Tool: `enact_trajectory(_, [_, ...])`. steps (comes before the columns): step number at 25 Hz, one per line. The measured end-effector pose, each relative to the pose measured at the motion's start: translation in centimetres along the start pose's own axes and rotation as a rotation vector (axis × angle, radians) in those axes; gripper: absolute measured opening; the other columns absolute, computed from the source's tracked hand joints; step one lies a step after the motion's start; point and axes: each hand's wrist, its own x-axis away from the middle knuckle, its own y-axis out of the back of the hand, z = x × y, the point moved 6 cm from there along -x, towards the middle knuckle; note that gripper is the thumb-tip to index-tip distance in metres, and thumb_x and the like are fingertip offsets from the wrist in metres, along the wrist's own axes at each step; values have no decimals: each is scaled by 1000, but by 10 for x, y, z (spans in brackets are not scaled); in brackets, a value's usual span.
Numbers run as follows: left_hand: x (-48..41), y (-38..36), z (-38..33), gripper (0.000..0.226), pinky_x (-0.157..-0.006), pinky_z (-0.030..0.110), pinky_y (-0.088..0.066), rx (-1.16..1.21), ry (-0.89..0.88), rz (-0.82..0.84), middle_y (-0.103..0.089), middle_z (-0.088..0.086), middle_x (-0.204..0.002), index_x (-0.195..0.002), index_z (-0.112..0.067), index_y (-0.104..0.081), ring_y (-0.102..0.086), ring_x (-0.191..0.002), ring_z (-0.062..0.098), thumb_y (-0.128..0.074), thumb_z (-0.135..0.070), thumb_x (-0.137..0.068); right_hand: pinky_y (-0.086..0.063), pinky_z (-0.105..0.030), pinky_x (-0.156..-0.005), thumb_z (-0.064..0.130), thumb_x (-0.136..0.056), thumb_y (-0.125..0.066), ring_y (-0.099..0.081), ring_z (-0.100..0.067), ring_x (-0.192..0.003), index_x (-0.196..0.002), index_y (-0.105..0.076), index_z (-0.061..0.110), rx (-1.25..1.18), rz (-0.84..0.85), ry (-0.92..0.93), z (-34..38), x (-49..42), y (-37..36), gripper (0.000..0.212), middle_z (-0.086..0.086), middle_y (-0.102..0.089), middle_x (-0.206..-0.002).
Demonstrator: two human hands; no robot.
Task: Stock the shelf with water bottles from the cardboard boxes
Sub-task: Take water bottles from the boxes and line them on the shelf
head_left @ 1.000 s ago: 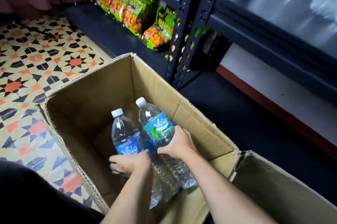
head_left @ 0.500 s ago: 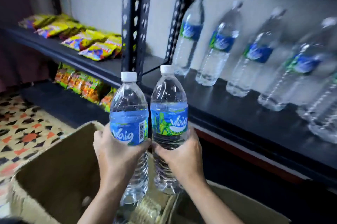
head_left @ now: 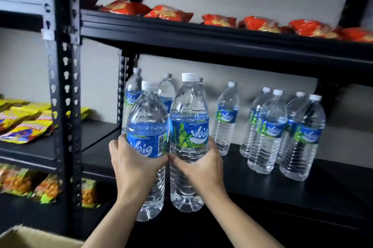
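My left hand (head_left: 133,165) grips a clear water bottle (head_left: 148,118) with a blue label and white cap. My right hand (head_left: 201,165) grips a second water bottle (head_left: 189,110) beside it. Both bottles are upright, side by side, held in the air in front of the black middle shelf (head_left: 302,187). Several water bottles (head_left: 268,132) stand on that shelf, along the back and at the right. A corner of the cardboard box (head_left: 30,237) shows at the bottom left.
Red snack bags (head_left: 167,13) lie on the upper shelf. Yellow snack bags (head_left: 22,122) and orange-green bags (head_left: 46,187) fill the left rack. A black perforated post (head_left: 64,90) stands left of the bottles. Bare shelf surface shows at the front left (head_left: 99,153).
Both hands have lifted the two bottles out of the box up to the level of the middle shelf. The view has risen from the box to the shelves.
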Motion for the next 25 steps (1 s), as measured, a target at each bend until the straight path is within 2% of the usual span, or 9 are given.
enact_trajectory(2, [-9,-19,-18,83,-95,26,-35,-1,-18,56,-48,7,-109,-108,-8,-52,-36,-94,11,-97,-36,-43,-43,-5,-77,50,-51,-94,-62,2,-98,-105,-56,36,-9,-6,-35,-7,-19,16,67,16,-67,-103])
enact_trajectory(4, [-18,-33,-33,87,-102,35,-39,6,-35,81,-47,6,-113,-113,-9,-52,-45,-107,20,-97,-37,-44,-47,-15,-83,54,-50,-92,-61,-3,-102,-113,-56,33,14,-45,-60,-20,-36,26,75,13,-66,-108])
enact_trajectory(7, [-31,-54,-47,84,-103,37,-38,16,-77,90,-45,4,-111,-113,-8,-51,-44,-108,21,-97,-33,-48,-48,-31,-94,49,-53,-91,-57,-11,-108,-124,-53,26,51,-206,-91,-47,-60,38,84,6,-61,-115])
enact_trajectory(10, [-38,-73,-54,84,-103,38,-37,24,-89,103,-46,6,-114,-114,-7,-51,-43,-115,23,-96,-34,-49,-41,-27,-90,37,-62,-90,-46,-14,-103,-130,-48,13,100,-320,-173,-76,-80,48,83,1,-50,-110])
enact_trajectory(12, [-39,-82,-55,83,-101,36,-37,21,-100,107,-45,5,-113,-115,-7,-50,-42,-111,21,-96,-33,-50,-38,-27,-90,36,-63,-90,-48,-21,-108,-132,-45,8,152,-347,-215,-95,-87,52,87,3,-44,-104])
enact_trajectory(14, [-42,-91,-56,83,-101,33,-36,13,-126,105,-47,6,-113,-115,-8,-50,-38,-103,15,-95,-34,-51,-37,-28,-93,39,-63,-89,-47,-22,-115,-134,-43,11,177,-321,-229,-110,-91,50,89,4,-44,-104])
enact_trajectory(16, [-47,-98,-54,83,-101,32,-35,-2,-132,110,-48,7,-113,-115,-8,-51,-32,-99,11,-95,-35,-51,-38,-30,-98,40,-62,-89,-43,-21,-121,-138,-40,15,197,-303,-201,-119,-93,46,94,1,-49,-115])
enact_trajectory(21, [-50,-106,-51,82,-100,30,-34,10,-119,105,-50,10,-115,-114,-7,-51,-36,-101,14,-95,-34,-51,-35,-34,-108,43,-59,-89,-39,-23,-133,-148,-30,16,222,-249,-214,-128,-80,44,111,-6,-45,-137])
enact_trajectory(25, [-47,-112,-48,85,-103,33,-34,14,-98,119,-50,11,-117,-118,-6,-50,-42,-114,23,-95,-32,-52,-38,-25,-95,40,-64,-87,-49,-18,-125,-138,-42,23,210,-87,-366,-160,-53,47,88,10,-48,-116])
